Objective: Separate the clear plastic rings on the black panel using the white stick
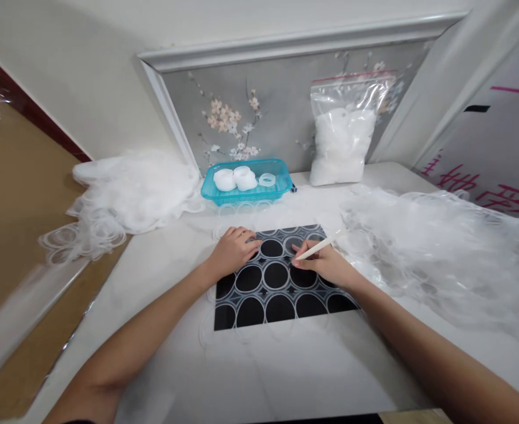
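Observation:
A translucent white sheet of joined rings point(276, 274) lies over a black rectangular mat point(250, 312) on the white table. My left hand point(234, 250) rests on the upper left of the sheet, palm down with its fingers stretched out. A slim white pen-like stick point(316, 246) is pinched in my right hand point(323, 263), over the sheet's upper right part. The stick slants up to the right, and its lower end is hidden by my fingers. One ring near that hand looks filled with grey, unlike the black circles around it.
Behind the mat stands a turquoise tray point(246, 197) holding white ring stacks point(235, 179) and a loose ring point(267, 179). A zip bag of white pieces point(341, 144) leans on the wall. Heaps of ring sheets lie left point(131, 191) and right point(440, 259).

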The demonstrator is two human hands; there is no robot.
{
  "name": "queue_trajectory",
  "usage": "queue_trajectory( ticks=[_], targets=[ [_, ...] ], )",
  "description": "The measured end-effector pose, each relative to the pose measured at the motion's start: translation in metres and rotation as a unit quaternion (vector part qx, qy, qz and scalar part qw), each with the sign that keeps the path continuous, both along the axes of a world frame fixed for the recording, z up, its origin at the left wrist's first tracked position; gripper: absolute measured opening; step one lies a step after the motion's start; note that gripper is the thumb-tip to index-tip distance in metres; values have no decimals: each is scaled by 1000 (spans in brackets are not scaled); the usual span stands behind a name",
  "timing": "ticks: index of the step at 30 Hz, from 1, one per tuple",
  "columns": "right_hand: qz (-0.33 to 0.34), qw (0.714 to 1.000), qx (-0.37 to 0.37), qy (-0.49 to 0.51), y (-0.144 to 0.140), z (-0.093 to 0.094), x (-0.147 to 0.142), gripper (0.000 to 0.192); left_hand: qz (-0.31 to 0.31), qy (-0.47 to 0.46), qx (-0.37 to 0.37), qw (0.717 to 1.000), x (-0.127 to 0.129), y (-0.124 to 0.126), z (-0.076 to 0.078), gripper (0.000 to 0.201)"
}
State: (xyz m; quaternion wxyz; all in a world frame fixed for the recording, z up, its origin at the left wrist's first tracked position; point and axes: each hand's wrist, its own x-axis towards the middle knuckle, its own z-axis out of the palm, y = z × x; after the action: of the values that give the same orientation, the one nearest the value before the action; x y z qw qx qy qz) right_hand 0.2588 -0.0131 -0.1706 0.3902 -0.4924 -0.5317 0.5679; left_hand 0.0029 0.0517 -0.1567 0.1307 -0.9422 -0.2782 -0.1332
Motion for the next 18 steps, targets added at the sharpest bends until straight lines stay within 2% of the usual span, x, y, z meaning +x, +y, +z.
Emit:
queue_trajectory(
  ticks=[2,5,10,12,15,18],
  targets=[
    [-1,1000,4,-1,-2,-2,-1,28,-8,-2,-25,1000,1,5,1,17],
    [-30,999,13,11,-4,0,-3,27,16,-39,-82,996,1,9,0,15],
    [-57,993,-6,99,-3,12,-20,25,47,-99,-180,978,-2,8,-6,13],
    [-26,994,-4,105,0,16,-34,23,59,-114,-198,972,-3,6,-7,13],
    [48,997,50,32,7,16,-53,18,71,-122,-218,966,-4,7,-8,13],
    [90,990,102,-32,15,10,-66,12,73,-123,-234,962,-6,9,-9,13]
  ],
)
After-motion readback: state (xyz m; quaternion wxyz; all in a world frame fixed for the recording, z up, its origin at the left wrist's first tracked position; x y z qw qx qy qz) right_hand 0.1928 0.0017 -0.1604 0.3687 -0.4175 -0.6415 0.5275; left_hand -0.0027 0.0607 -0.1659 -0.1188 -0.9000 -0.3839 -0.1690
